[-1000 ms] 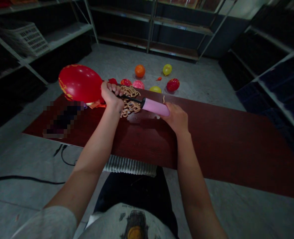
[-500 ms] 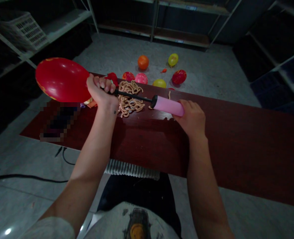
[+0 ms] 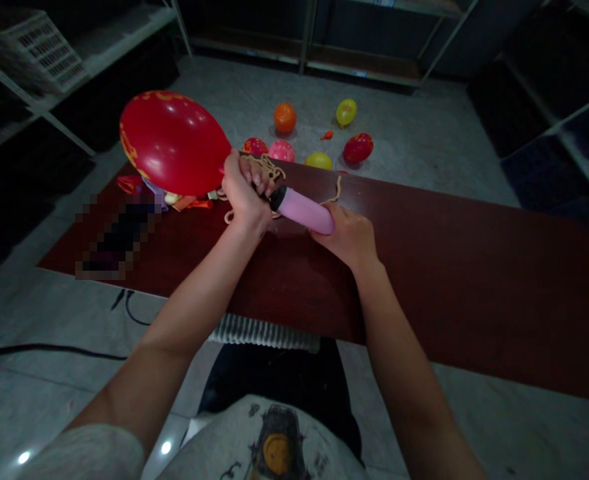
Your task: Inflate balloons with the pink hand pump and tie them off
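Note:
A large inflated red balloon (image 3: 174, 143) with yellow print points its neck at my left hand (image 3: 247, 190). That hand is closed around the balloon's neck and the black end of a pink balloon pump (image 3: 302, 210). My right hand (image 3: 347, 233) grips the far end of the pink barrel. The pump's black rod is hidden, and the barrel's black collar sits right beside my left hand. Behind and below my left hand, a tan knotted cord (image 3: 269, 167) lies on the dark red table (image 3: 449, 280), partly covered by the hand.
Uninflated balloons (image 3: 189, 202) lie on the table's left part, near a pixelated dark object (image 3: 122, 240). Past the far edge, several inflated balloons, one orange (image 3: 285, 118), rest on the floor. Shelves (image 3: 364, 67) stand behind, with a white basket (image 3: 49, 50) at the left.
My left hand and the red balloon have moved right, and my right hand has moved left with the barrel. The rod, exposed before, has gone into the barrel.

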{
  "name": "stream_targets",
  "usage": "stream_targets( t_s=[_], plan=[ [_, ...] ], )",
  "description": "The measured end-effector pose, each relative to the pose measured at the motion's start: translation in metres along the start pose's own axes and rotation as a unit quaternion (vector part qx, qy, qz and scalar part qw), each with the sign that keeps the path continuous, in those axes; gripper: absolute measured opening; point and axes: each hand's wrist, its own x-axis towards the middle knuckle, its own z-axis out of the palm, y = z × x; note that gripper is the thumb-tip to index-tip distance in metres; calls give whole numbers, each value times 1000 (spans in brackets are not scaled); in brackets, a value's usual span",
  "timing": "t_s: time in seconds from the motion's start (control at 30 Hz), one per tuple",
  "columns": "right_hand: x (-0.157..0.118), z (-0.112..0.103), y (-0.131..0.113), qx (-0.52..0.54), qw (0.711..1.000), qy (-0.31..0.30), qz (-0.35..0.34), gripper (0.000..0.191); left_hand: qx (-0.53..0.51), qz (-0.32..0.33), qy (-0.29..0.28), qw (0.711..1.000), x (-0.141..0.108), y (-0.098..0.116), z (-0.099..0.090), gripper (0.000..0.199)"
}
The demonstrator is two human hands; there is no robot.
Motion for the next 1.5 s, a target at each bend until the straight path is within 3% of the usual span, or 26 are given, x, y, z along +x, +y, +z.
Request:
stream_targets(
  t_s=[0.23,0.37,0.57,0.7,0.83,1.07,1.23,1.5],
  plan=[
    [4,-5,0,-24,999,39,-9,47,-19,20,7,1000,13,0,-7,59],
    [2,-8,13,-62,997,48,-3,50,-70,34,-1,997,14,6,-7,52],
    [-3,-13,37,-78,994,75,4,45,-147,24,32,988,25,34,-14,44],
    [-4,-20,42,-81,994,74,17,45,-174,30,47,983,31,57,-22,42],
    [-4,-22,41,-83,993,83,30,44,-169,55,34,983,34,66,-27,41],
    [-8,-25,34,-88,995,45,10,36,-123,111,48,985,31,61,-25,42],
    [-8,-23,22,-80,996,32,-9,39,-110,84,36,990,19,52,-15,46],
    [-6,-12,-3,-49,998,8,-27,47,-51,-3,-11,999,-5,10,-5,55]
  ],
)
